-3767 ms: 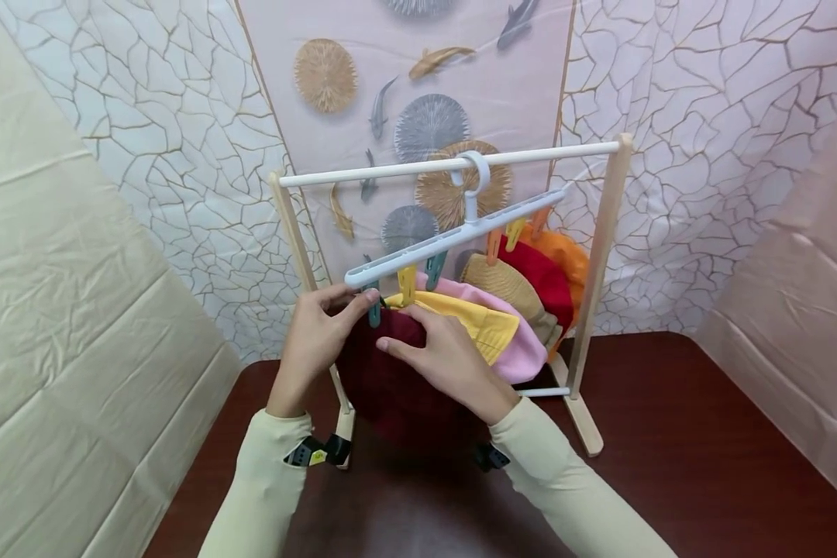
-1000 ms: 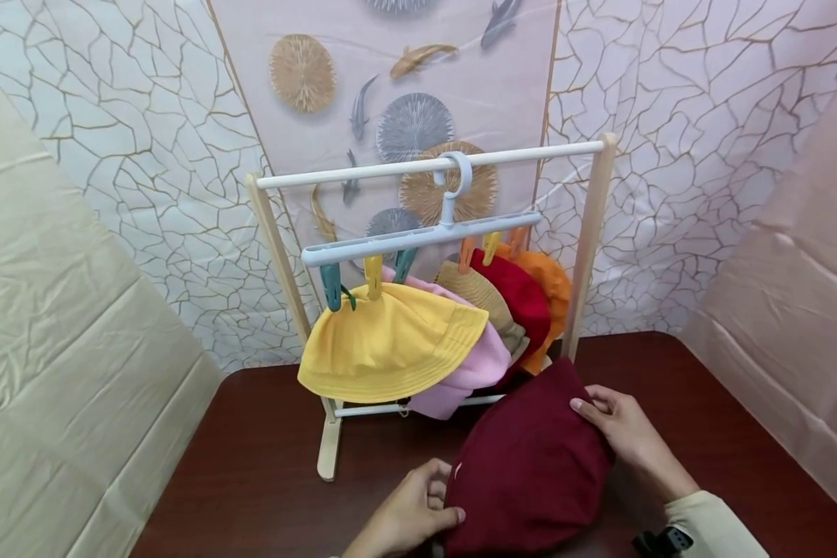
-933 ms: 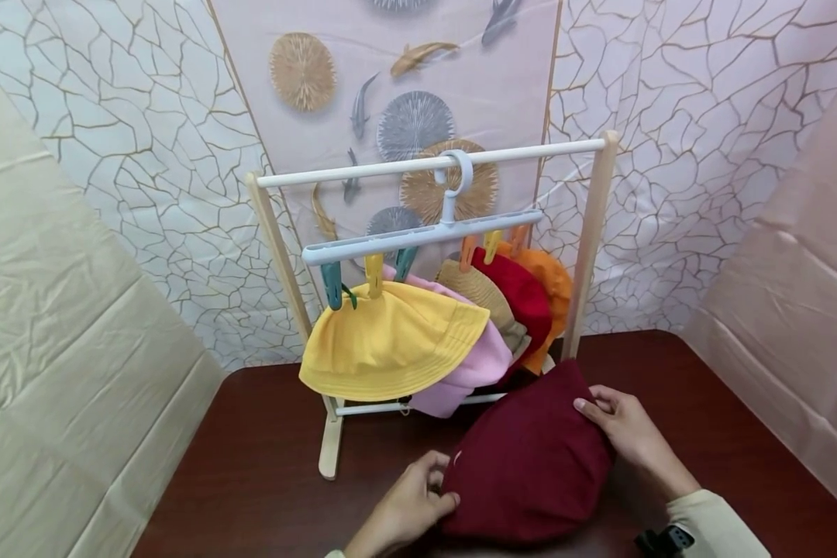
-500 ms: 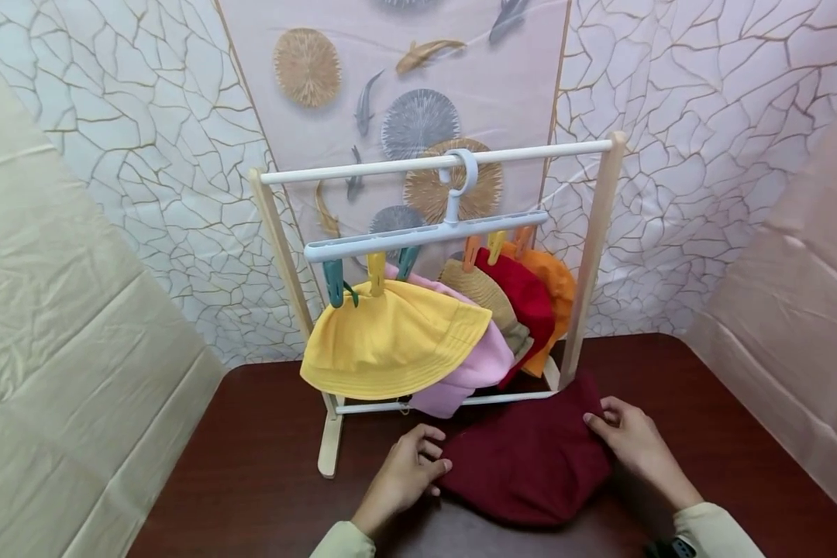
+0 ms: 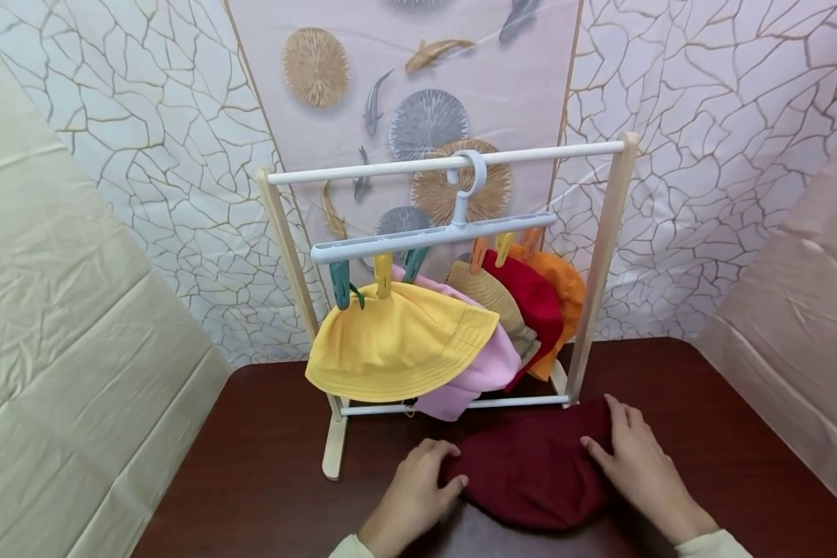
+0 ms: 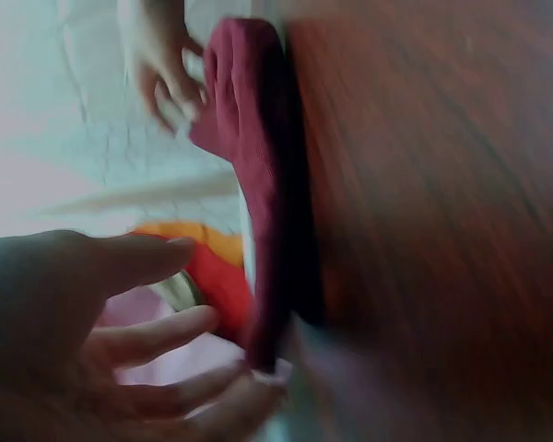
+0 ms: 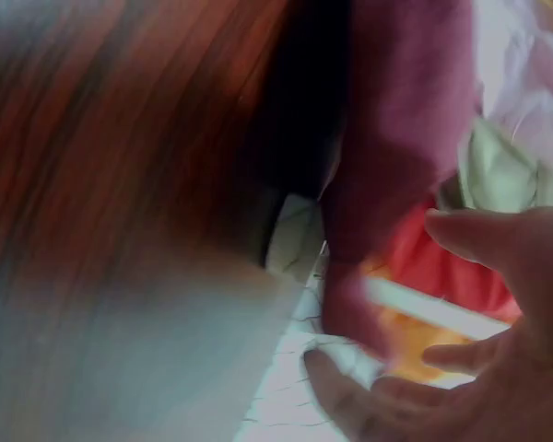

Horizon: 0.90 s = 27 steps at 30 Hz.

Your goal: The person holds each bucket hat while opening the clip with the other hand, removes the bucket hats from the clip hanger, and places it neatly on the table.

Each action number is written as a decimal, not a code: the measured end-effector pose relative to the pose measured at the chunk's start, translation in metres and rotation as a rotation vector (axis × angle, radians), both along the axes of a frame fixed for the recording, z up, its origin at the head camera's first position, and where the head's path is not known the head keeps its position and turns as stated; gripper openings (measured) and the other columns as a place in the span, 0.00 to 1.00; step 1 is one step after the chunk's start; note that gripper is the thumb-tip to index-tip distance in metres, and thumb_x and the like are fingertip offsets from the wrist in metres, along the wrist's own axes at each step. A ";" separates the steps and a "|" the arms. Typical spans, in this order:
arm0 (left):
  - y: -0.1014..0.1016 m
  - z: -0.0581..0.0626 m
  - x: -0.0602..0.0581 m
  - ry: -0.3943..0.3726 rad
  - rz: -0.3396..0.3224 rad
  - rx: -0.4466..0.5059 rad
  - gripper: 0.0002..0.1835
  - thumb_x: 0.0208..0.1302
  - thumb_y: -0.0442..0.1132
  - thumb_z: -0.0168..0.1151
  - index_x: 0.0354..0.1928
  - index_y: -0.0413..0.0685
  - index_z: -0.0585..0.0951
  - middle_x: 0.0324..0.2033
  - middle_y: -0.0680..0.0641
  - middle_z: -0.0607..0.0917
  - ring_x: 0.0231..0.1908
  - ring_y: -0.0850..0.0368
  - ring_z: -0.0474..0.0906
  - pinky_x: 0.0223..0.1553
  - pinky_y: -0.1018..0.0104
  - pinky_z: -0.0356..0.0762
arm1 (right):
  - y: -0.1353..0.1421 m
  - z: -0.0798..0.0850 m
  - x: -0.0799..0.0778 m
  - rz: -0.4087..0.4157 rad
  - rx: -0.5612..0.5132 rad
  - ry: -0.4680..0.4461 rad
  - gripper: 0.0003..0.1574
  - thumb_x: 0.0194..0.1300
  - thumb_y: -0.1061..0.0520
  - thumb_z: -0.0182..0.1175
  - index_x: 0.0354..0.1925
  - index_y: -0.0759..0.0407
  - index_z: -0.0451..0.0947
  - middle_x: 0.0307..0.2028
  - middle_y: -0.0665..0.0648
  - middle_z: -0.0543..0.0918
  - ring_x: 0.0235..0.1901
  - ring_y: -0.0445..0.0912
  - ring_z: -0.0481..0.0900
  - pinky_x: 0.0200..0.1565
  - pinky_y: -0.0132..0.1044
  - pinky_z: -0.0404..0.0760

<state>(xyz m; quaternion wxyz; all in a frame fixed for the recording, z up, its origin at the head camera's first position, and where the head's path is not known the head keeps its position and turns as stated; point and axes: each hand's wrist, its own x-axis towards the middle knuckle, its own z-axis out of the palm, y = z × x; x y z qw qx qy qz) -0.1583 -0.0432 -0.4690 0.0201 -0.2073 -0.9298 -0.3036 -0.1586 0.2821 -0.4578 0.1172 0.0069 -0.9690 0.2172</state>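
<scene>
A maroon cloth hat (image 5: 530, 469) lies flattened low over the table in front of the rack. At its left edge is my left hand (image 5: 413, 488), thumb and fingers spread and a fingertip seeming to touch the cloth in the left wrist view. My right hand (image 5: 645, 469) is at the hat's right end with its fingers apart; in the right wrist view the thumb and fingers stand loose around the maroon cloth (image 7: 396, 120). Neither hand grips it. Above hangs a light blue hanger (image 5: 435, 235), with an unused-looking teal clip (image 5: 339, 285) at its left end.
Clips hold a yellow hat (image 5: 397, 341), a pink hat (image 5: 495, 364), a tan hat (image 5: 491, 291), a red hat (image 5: 533, 302) and an orange hat (image 5: 565, 283). The wooden rack (image 5: 603, 263) stands on the dark table (image 5: 251, 465). Fabric walls (image 5: 111, 349) enclose it.
The maroon hat came off the teal clip at the hanger's left end and was lowered toward the table. Its upright crown has tipped flat, and both hands have loosened from its edges.
</scene>
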 end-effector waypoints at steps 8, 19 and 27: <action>0.031 0.009 0.031 0.222 -0.118 -0.469 0.32 0.59 0.62 0.66 0.64 0.60 0.76 0.66 0.39 0.72 0.65 0.41 0.68 0.58 0.49 0.75 | -0.018 -0.005 0.008 0.155 0.251 0.067 0.45 0.56 0.42 0.72 0.64 0.63 0.71 0.63 0.77 0.66 0.63 0.75 0.60 0.50 0.74 0.68; 0.054 -0.009 0.029 -0.151 -0.196 -0.588 0.36 0.60 0.69 0.61 0.70 0.78 0.66 0.69 0.45 0.68 0.67 0.39 0.66 0.61 0.48 0.71 | -0.021 -0.013 0.010 0.308 0.311 -0.166 0.50 0.53 0.33 0.70 0.65 0.60 0.72 0.64 0.75 0.67 0.64 0.80 0.57 0.54 0.71 0.69; 0.052 -0.009 0.021 -0.217 -0.225 -0.547 0.35 0.60 0.65 0.64 0.69 0.81 0.67 0.72 0.44 0.65 0.70 0.35 0.61 0.64 0.45 0.68 | -0.024 -0.013 0.007 0.279 0.295 -0.287 0.55 0.56 0.30 0.67 0.69 0.62 0.67 0.64 0.77 0.65 0.60 0.85 0.57 0.50 0.70 0.72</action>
